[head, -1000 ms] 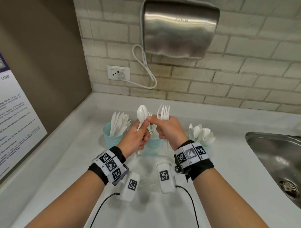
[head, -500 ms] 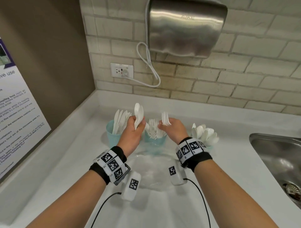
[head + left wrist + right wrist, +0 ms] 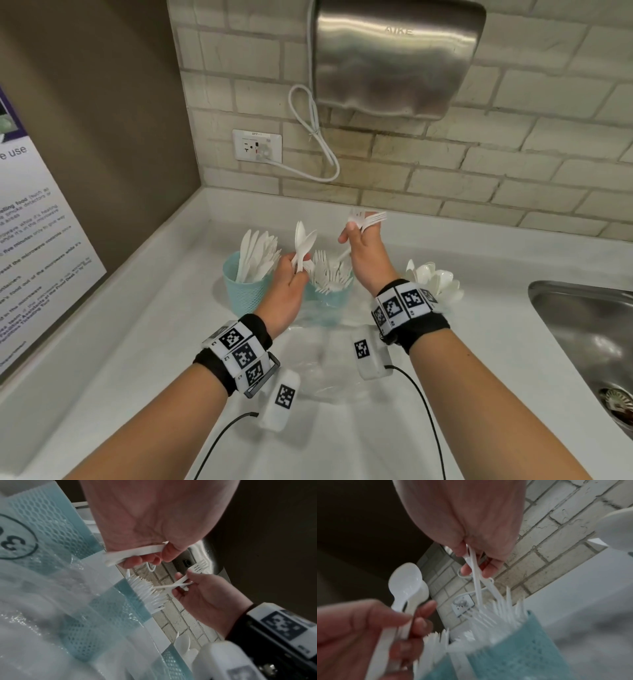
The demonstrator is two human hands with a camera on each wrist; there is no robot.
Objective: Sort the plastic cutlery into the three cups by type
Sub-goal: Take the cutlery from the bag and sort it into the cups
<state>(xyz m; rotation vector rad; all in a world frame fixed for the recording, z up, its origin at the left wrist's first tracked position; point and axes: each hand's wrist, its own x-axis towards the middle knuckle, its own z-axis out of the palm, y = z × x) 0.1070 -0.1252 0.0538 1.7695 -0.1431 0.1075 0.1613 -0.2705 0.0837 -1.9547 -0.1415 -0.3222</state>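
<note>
Three teal cups stand in a row on the counter. The left cup [image 3: 246, 291] holds white knives [image 3: 257, 251], the middle cup [image 3: 330, 298] forks, and the right one, mostly hidden behind my right wrist, spoons [image 3: 435, 275]. My left hand [image 3: 296, 263] grips two white spoons [image 3: 304, 240] by their handles, bowls up, between the left and middle cups. My right hand [image 3: 352, 232] pinches a few forks [image 3: 367, 218] above the middle cup [image 3: 513, 650], tines up and handles [image 3: 475, 574] slanting down to the forks standing in it [image 3: 498, 614].
A crumpled clear plastic bag [image 3: 325, 359] lies on the white counter in front of the cups. A steel sink [image 3: 582, 329] is at the right. The brick wall behind carries a hand dryer [image 3: 397, 58] and a socket [image 3: 257, 145]. A poster [image 3: 30, 246] hangs on the left wall.
My hands, close together a second ago, have parted. The right hand has carried its forks forward over the middle cup and tilted them; the left has drifted left with the spoons.
</note>
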